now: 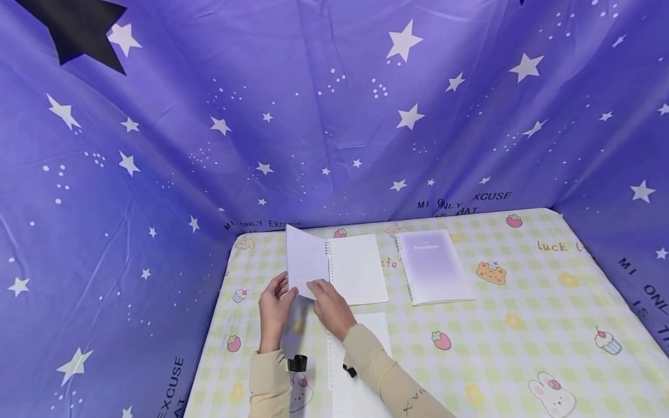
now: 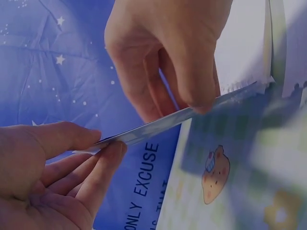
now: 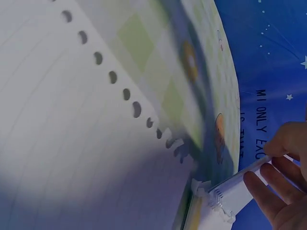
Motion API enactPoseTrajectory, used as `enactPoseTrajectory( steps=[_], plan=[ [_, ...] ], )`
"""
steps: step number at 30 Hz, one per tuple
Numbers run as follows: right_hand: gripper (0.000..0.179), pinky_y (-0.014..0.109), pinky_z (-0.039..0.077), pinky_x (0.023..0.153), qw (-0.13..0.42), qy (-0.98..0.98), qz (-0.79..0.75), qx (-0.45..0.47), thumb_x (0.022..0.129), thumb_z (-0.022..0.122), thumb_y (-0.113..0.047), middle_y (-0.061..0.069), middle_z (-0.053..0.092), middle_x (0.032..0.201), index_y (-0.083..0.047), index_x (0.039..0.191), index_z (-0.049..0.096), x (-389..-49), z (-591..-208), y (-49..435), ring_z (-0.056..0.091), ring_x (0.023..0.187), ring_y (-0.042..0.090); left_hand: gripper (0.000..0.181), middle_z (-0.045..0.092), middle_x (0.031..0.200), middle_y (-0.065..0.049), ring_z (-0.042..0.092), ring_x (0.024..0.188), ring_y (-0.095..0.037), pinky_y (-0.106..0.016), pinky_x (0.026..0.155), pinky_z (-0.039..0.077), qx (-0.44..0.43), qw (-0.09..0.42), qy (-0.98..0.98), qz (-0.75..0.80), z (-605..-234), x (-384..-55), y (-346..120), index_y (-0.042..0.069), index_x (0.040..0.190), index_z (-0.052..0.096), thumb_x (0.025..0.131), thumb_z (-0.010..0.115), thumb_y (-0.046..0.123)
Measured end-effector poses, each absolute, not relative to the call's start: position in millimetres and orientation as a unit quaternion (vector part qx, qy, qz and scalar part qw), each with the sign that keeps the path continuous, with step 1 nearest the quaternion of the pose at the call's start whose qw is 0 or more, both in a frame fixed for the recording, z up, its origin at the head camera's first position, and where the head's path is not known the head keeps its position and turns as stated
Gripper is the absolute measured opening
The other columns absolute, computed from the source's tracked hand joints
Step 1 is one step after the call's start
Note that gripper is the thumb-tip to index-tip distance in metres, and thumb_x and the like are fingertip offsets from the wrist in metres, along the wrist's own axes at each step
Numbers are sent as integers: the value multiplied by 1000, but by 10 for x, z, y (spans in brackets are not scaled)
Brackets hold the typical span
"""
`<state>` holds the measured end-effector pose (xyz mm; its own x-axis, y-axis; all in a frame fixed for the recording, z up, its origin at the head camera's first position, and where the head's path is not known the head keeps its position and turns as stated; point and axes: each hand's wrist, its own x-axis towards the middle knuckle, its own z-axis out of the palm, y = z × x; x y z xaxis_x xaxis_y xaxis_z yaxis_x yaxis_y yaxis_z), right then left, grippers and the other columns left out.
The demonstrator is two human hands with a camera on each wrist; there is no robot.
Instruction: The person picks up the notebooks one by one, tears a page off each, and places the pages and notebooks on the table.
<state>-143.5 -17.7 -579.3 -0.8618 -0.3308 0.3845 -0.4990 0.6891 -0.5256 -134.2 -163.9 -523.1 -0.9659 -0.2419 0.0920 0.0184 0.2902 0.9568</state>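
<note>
A spiral-bound notebook (image 1: 358,270) lies spread on the table, its pale lilac cover (image 1: 309,261) raised at the left. At the cover's lower left edge, my left hand (image 1: 275,310) pinches it between thumb and fingers. My right hand (image 1: 331,307) reaches across from the right; the left wrist view shows its thumb and fingers on opposite sides of the cover's edge. Several loose lined sheets (image 3: 72,115) with punched, partly torn holes lie in front of the notebook, partly hidden under the right forearm. Near the binding, torn paper bits (image 3: 204,187) cling.
A closed lilac notebook (image 1: 434,267) marked "freedom" lies to the right. The table wears a green-checked cloth (image 1: 502,348) with cartoon prints. Purple starry fabric (image 1: 334,116) hangs behind and at both sides.
</note>
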Motion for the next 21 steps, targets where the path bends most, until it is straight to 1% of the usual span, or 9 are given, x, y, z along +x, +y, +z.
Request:
enactPoseTrajectory(
  steps=[2, 5, 11, 17, 21],
  plan=[
    [49, 34, 52, 101, 131, -909, 324, 229, 84, 65, 3, 9, 62, 125, -4, 132, 60, -1441, -5773, -177, 59, 118, 24, 44, 66, 118, -29, 68, 106, -40, -17, 84, 56, 64, 106, -791, -599, -5217, -1339, -1620, -10, 129, 58, 86, 66, -7],
    [53, 34, 52, 101, 128, -906, 331, 229, 83, 65, 3, 9, 61, 127, -4, 135, 58, -1445, -5741, -174, 58, 120, 24, 45, 65, 121, -29, 66, 108, -41, -16, 85, 55, 57, 99, -785, -609, -5186, -1332, -1584, -10, 131, 57, 87, 65, -8],
    [56, 34, 52, 101, 133, -898, 348, 233, 83, 64, 3, 10, 59, 130, -3, 138, 54, -1442, -5676, -170, 57, 120, 24, 45, 64, 123, -29, 64, 111, -41, -16, 88, 55, 46, 92, -775, -623, -5151, -1325, -1512, -9, 132, 56, 88, 63, -8],
    [60, 32, 51, 100, 125, -895, 358, 235, 84, 62, 4, 10, 56, 133, -4, 142, 50, -1446, -5611, -156, 55, 123, 23, 45, 63, 125, -29, 63, 114, -40, -20, 93, 54, 45, 89, -767, -634, -5155, -1332, -1450, -8, 133, 56, 90, 64, -6],
    [60, 33, 51, 100, 131, -887, 377, 233, 84, 63, 3, 10, 56, 133, -3, 142, 50, -1453, -5569, -141, 55, 123, 22, 45, 62, 126, -29, 63, 115, -39, -20, 94, 54, 35, 86, -758, -645, -5160, -1338, -1413, -8, 134, 55, 90, 65, -5]
  ],
)
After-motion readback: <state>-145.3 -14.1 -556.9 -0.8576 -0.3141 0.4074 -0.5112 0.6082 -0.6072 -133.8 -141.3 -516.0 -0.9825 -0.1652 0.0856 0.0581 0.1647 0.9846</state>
